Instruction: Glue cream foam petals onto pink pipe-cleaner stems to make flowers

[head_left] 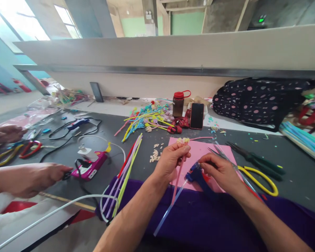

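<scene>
My left hand (172, 159) is closed around a pink pipe-cleaner stem (179, 176). A small cream-and-yellow flower head (183, 140) shows above its fingers. My right hand (220, 171) has thumb and fingers pinched together at the front end of a blue hot glue gun (194, 174); whatever lies between the fingertips is hidden. The gun's handle is clear of my grip, and a translucent glue stick (164, 220) juts from its rear toward me. Beneath both hands lies a pink sheet (198, 148). Small cream pieces (154, 155) are scattered left of my left hand.
Scissors with yellow handles (262, 180) and dark green pliers (257, 161) lie on the right. Pipe cleaners (128, 171), a pink power strip (90, 166) and a co-worker's hand (39, 178) are to the left. Behind stand a bottle (177, 105), a phone (196, 116) and a dark bag (252, 101).
</scene>
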A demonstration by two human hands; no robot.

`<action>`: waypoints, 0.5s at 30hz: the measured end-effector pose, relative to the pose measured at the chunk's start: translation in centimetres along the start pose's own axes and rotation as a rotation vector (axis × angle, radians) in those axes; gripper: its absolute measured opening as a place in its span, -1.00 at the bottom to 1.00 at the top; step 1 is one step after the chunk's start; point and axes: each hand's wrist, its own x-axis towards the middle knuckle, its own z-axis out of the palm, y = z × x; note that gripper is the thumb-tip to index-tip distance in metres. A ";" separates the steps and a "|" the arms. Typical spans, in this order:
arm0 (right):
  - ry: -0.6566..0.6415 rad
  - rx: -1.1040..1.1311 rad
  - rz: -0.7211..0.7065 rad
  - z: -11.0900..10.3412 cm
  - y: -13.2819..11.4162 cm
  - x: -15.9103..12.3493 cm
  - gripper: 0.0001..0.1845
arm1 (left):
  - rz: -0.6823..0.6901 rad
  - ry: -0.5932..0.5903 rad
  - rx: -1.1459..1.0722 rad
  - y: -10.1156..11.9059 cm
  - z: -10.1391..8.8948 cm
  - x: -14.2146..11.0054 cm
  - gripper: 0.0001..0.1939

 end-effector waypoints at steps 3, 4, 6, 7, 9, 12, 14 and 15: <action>0.092 0.126 0.072 -0.6 0.6 0.3 -0.88 | -0.081 -0.094 0.020 -0.5 0.9 0.9 -0.79; 0.127 0.140 0.072 -0.8 0.7 0.4 -0.88 | -0.130 -0.113 0.015 -0.8 1.0 1.2 -0.81; 0.165 0.134 0.061 -0.9 0.7 0.5 -0.89 | -0.225 -0.143 -0.025 -1.4 1.0 1.6 -0.84; 0.175 0.126 0.057 -0.9 0.6 0.6 -0.89 | -0.243 -0.156 -0.045 -1.7 0.9 1.7 -0.85; 0.185 0.122 0.055 -0.8 0.5 0.7 -0.87 | -0.263 -0.152 -0.072 -2.1 0.8 1.8 -0.86; 0.214 0.142 0.064 -0.1 0.2 1.0 -0.87 | -0.255 -0.150 -0.086 -2.3 0.5 1.6 -0.87; 0.253 0.177 0.064 0.5 -0.2 1.1 -0.89 | -0.237 -0.149 -0.081 -2.3 0.4 1.5 -0.86; 0.266 0.207 0.059 0.8 -0.4 1.2 -0.89 | -0.227 -0.144 -0.079 -2.2 0.3 1.4 -0.85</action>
